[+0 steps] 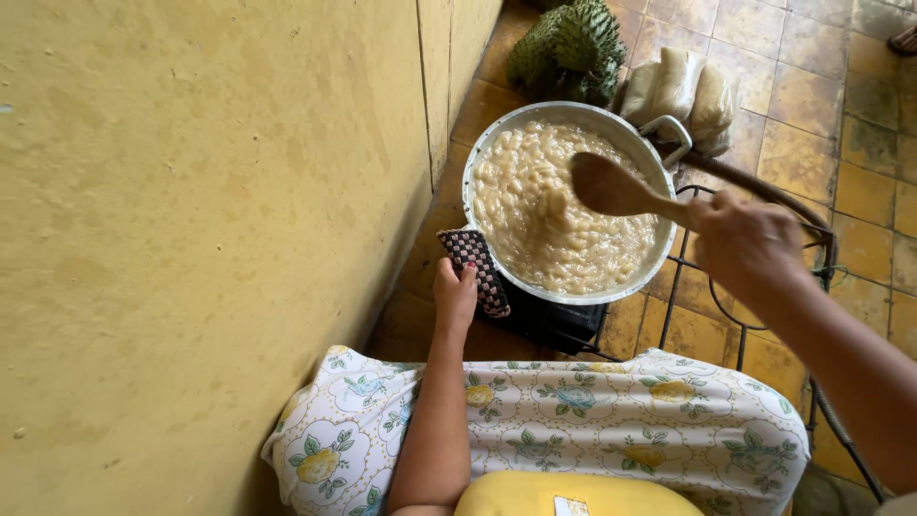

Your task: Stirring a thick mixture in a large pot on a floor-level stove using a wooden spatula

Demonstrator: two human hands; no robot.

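Note:
A wide metal pot (480, 153) full of thick, lumpy beige mash stands on a dark burner on the floor. My right hand (747, 245) grips the handle of a wooden spoon (614, 189), whose bowl is lifted just above the mash. My left hand (455, 291) presses a checkered pot holder (478, 268) against the pot's near-left rim. A floral cloth (535, 425) covers my lap below the pot.
A yellow wall (191, 239) runs close along the left. Behind the pot lie green spiky fruits (569, 46) and clear bags of pale contents (683, 91). A dark metal wire frame (755, 315) stands to the right on the tiled floor (860, 143).

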